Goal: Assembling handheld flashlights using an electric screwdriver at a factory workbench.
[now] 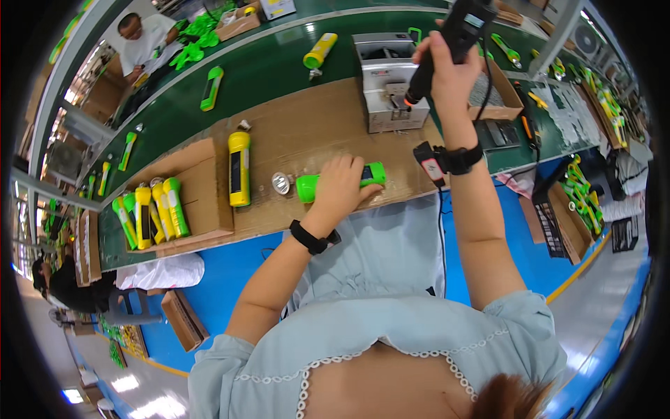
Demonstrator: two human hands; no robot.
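My left hand [340, 183] is closed over a green flashlight body [306, 189] with a dark panel, lying crosswise on the cardboard sheet [317, 115]. Beside its left end rests a round silver reflector [280, 184]. Raised at the upper right, my right hand [449, 73] is wrapped round a black electric screwdriver [460, 33]. The driver's tip, glowing red, points down at the front of a grey metal screw feeder box [391, 73]; whether they touch I cannot tell. A yellow flashlight [239, 171] with a dark panel lies farther left on the cardboard.
At the left, a cardboard box [222, 202] holds several yellow and green flashlights. More flashlights lie along the green bench [272, 70]. A small carton [506, 98] and a cord stand right of the feeder. Another person [146, 42] sits across the bench.
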